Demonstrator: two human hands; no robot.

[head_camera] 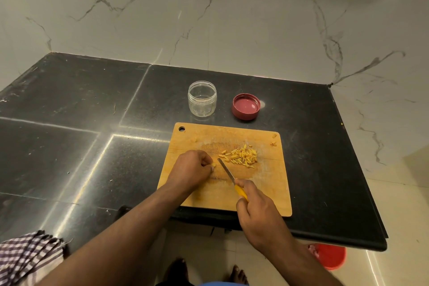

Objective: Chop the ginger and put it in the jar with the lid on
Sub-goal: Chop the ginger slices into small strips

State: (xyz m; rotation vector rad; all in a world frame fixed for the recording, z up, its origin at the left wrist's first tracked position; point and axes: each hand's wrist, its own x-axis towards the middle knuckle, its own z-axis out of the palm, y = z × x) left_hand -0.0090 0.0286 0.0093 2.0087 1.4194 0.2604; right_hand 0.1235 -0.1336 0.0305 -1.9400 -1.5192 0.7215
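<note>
Black counter, wooden board [197,137].
Left hand [192,169] pinches a ginger piece [213,165]; right hand [253,206] grips the knife [228,174].

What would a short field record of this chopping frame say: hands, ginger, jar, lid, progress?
left hand: left hand pinches a small uncut ginger piece on the wooden cutting board
right hand: right hand grips the yellow-handled knife
chopped ginger: pile of ginger slivers on the board
jar: clear plastic jar, upright, empty
lid: red lid off, beside the jar
progress: chopping unfinished
</note>
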